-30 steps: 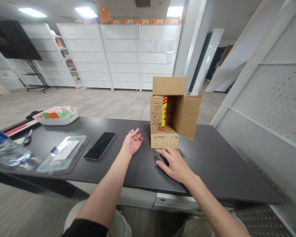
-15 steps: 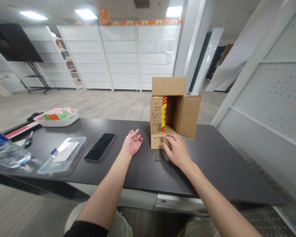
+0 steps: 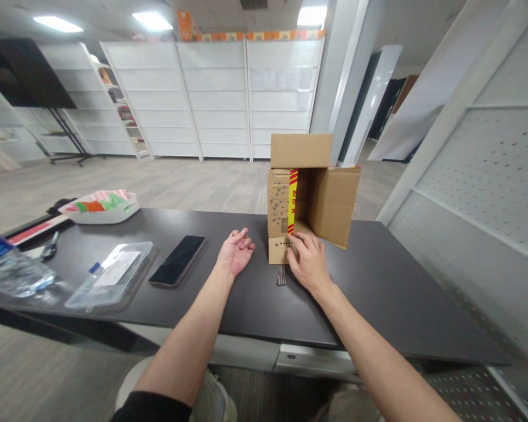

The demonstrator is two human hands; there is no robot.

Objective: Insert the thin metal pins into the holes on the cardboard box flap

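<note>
My right hand [image 3: 308, 261] is at the lower flap of an upright cardboard box [image 3: 337, 208]. Its fingers curve over the flap [image 3: 278, 255], close to a row of small dark holes, with a gap between thumb and forefinger. I see nothing held there, though the fingertips are partly hidden. Grey round heads, like screw or nail heads [image 3: 278, 204], dot the box's left front panel beside a yellow-and-red tape strip [image 3: 293, 201]. Several thin metal pins or nails [image 3: 281, 275] lie together below the flap. My left hand [image 3: 236, 252] rests palm up on the table, fingers loosely bent, holding nothing visible.
On the dark table [image 3: 378, 281] left of my hands lie a phone [image 3: 178, 261] and a clear plastic case [image 3: 110, 275]. Farther left are a water bottle [image 3: 11, 266] and a white basket [image 3: 110, 217] of colourful packets. A perforated white panel [image 3: 488, 170] stands at right.
My right hand has shifted slightly left along the lower flap, and its fingers are more bent. My left hand stays palm up in the same place.
</note>
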